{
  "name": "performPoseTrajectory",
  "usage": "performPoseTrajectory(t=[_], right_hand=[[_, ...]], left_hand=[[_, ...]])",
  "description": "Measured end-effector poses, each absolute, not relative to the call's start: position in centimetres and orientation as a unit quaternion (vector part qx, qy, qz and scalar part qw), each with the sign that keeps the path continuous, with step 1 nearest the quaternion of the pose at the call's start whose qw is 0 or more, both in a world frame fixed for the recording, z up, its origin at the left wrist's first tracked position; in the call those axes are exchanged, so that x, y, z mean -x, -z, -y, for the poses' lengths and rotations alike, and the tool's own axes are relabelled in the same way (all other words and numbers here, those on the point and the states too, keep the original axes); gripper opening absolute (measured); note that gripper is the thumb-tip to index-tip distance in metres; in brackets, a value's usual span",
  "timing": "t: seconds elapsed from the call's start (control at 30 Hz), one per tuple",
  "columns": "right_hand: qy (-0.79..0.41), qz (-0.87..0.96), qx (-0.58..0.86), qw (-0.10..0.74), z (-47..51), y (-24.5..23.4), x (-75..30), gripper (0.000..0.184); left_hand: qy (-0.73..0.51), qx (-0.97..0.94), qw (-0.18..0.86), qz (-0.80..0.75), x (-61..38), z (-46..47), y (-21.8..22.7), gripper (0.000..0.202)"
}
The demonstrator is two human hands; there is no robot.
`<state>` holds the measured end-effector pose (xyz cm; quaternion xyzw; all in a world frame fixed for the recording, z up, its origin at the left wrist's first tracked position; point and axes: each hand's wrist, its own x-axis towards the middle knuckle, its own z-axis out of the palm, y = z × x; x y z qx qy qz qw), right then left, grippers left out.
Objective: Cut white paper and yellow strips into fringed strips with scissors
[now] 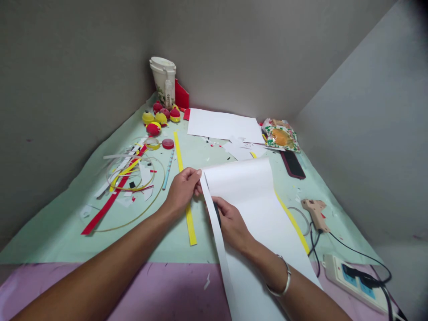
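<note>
A long sheet of white paper (254,205) stretches from the middle of the table toward me, over the front edge. Along its left side a narrow white strip (219,243) is partly parted from the sheet by a cut. My left hand (183,185) pinches the far left corner, at the strip's end. My right hand (232,223) is closed around the black handle of scissors (217,213), at the gap between strip and sheet; the blades are mostly hidden by paper. A yellow strip (190,225) lies under my left wrist.
At left lie paper scraps, a red strip (107,211) and coiled wire. Behind stand red-and-yellow balls (154,128) and a white cup (162,76). At right are a phone (293,165), a glue gun (314,214) and a power strip (354,283) with cords.
</note>
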<state>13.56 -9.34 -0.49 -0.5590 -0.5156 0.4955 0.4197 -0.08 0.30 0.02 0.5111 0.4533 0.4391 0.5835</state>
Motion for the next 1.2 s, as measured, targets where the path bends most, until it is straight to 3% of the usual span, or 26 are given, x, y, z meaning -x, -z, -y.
performPoseTrajectory(t=[1.2], right_hand=[[-0.496,0.515,0.557,0.423,9.2,0.62,-13.69,0.031]], left_hand=[[-0.447,-0.495,0.595,-0.448,0.04,-0.3,-0.01,0.024]])
